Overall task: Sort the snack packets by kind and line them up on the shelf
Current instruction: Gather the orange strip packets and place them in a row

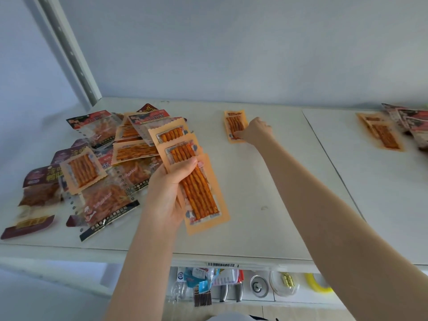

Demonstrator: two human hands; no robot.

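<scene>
A view from above of a white flat shelf (266, 193) with a pale wall behind it. At the left of the shelf lies a loose heap of mixed snack packets (92, 163): orange ones with clear windows showing reddish sticks, and dark maroon and black ones with printed labels, all overlapping at odd angles.

Just to the right of the heap, and raised above the shelf, the left hand (171, 193) holds a fan of three long orange snack packets (201, 193). Its grip is curled round them, thumb across the front and fingers behind, pinching them near the middle.

Further right of the heap and toward the wall, a single orange snack packet (234, 122) lies flat on the shelf, lengthwise front to back. The right hand (254, 130) reaches out to it on a stretched bare arm. Its grip is curled down onto the packet's near end, fingertips holding that end against the shelf.

Far to the right of the heap, past a thin seam in the shelf surface, lie a few more orange stick packets (379, 133), overlapping. Touching them on the far side sit dark printed snack bags (414, 126), partly cut off by the edge of the view.

Behind the heap, a grey metal upright post (71, 54) rises from the back corner. Below the shelf's front edge, a lower level holds small hardware and household items (231, 286), too small to tell apart.
</scene>
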